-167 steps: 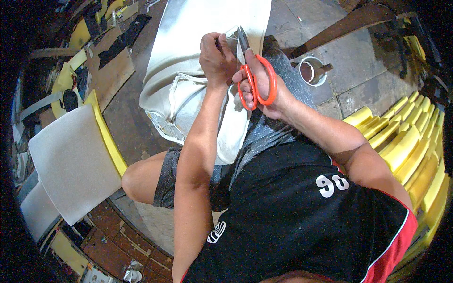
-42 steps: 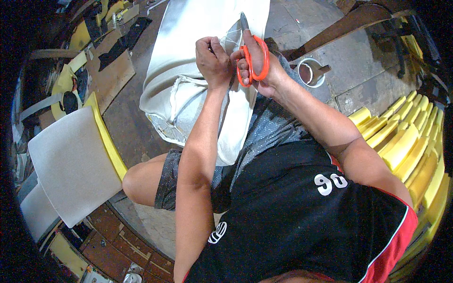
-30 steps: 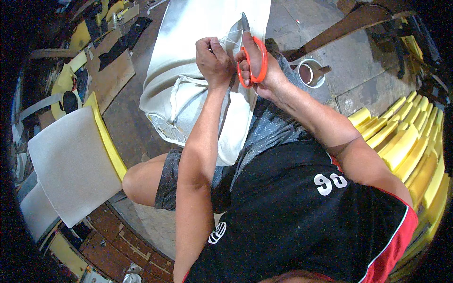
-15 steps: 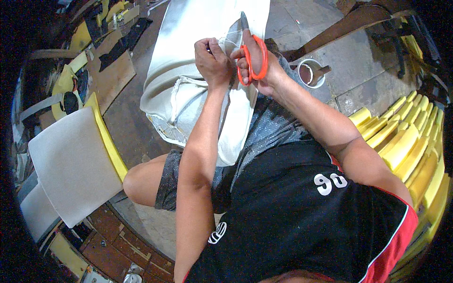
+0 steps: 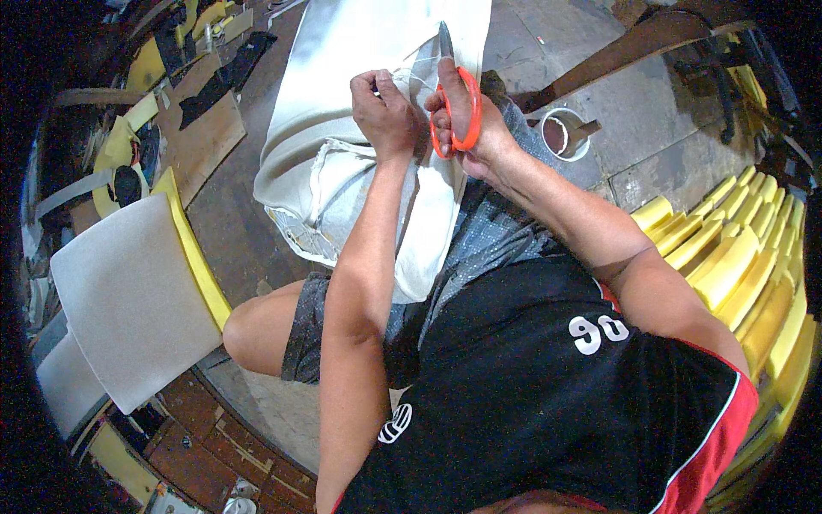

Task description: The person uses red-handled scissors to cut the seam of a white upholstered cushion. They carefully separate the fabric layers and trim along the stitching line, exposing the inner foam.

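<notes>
"Where are the orange-handled scissors (image 5: 477, 107)?"
"Clasped in the right grip (image 5: 485, 130), closed round the handles, above white fabric (image 5: 334, 103)."
"And the left grip (image 5: 383, 111)?"
"Curled just beside it, near white threads (image 5: 421, 78); whether it pinches them, the view cannot tell."

Cloth (image 5: 330, 103) lies beneath the left hand (image 5: 384, 113), scissors (image 5: 477, 107) in the right hand (image 5: 486, 141). Right of both stands a bucket (image 5: 577, 152); foam strips (image 5: 728, 265) lie farther right and behind, a pad (image 5: 137, 300) behind and left.
</notes>
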`<control>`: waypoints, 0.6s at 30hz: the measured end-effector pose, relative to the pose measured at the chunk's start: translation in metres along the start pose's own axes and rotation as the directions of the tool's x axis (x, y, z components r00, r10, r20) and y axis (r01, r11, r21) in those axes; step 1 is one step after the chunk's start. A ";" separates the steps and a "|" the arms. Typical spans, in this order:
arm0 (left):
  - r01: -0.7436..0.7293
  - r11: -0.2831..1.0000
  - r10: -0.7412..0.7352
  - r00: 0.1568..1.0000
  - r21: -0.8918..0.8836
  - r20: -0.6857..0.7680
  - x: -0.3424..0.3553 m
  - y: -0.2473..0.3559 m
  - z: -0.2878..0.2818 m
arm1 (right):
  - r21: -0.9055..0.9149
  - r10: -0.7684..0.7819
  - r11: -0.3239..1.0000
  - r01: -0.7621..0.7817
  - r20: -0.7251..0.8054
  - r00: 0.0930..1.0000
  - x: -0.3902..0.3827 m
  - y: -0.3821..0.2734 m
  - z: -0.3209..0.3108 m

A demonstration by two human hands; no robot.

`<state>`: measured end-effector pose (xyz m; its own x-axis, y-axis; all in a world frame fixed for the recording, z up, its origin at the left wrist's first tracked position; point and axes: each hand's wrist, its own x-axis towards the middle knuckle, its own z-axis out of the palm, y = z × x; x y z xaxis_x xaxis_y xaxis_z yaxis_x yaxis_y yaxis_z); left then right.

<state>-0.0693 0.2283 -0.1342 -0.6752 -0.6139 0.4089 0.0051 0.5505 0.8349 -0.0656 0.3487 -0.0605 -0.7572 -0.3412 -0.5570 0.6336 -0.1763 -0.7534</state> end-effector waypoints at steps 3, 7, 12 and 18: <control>0.053 0.998 -0.053 0.999 -0.014 0.010 0.001 0.003 0.000 | -0.012 -0.005 1.000 0.005 -0.019 1.000 0.001 0.000 -0.002; 0.061 0.998 -0.061 0.998 -0.004 0.002 0.002 0.002 0.000 | -0.028 -0.010 1.000 0.010 -0.001 1.000 0.004 0.005 -0.006; 0.085 0.996 -0.085 0.996 0.006 0.000 0.003 0.002 -0.001 | -0.053 0.011 0.999 -0.012 -0.014 1.000 -0.001 0.006 -0.005; 0.076 0.997 -0.076 0.997 0.007 -0.010 0.002 -0.001 0.000 | -0.013 -0.018 1.000 0.017 -0.047 0.999 0.000 0.008 -0.008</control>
<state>-0.0706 0.2261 -0.1343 -0.6663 -0.6596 0.3477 -0.0517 0.5060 0.8610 -0.0616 0.3547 -0.0695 -0.7748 -0.2945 -0.5594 0.6185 -0.1702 -0.7671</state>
